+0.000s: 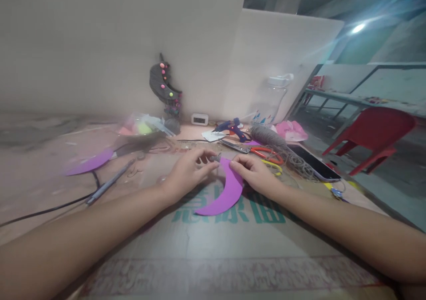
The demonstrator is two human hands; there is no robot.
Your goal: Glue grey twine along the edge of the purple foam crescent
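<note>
A purple crescent cutout (pixel 229 192), flat like foam sheet or card, is held above the printed board. My right hand (pixel 254 172) pinches it near its upper end, thumb on the face. With thumb and fingers closed, my left hand (pixel 191 172) grips a bit of grey yarn (pixel 215 158) at the crescent's upper tip. The lower tip points left, free of both hands. Just behind my hands lie scissors with orange handles (pixel 268 153) and a grey yarn cone (pixel 266 136) with loose strands.
Behind are a blue glue gun (pixel 233 128), small clock (pixel 199 119), water bottle (pixel 274 98) and phone (pixel 314 162). A grey yarn-covered crescent with coloured beads (pixel 163 83) hangs on the wall. At left lie another purple piece (pixel 91 162), a pen (pixel 111 182) and a black cord (pixel 46 210).
</note>
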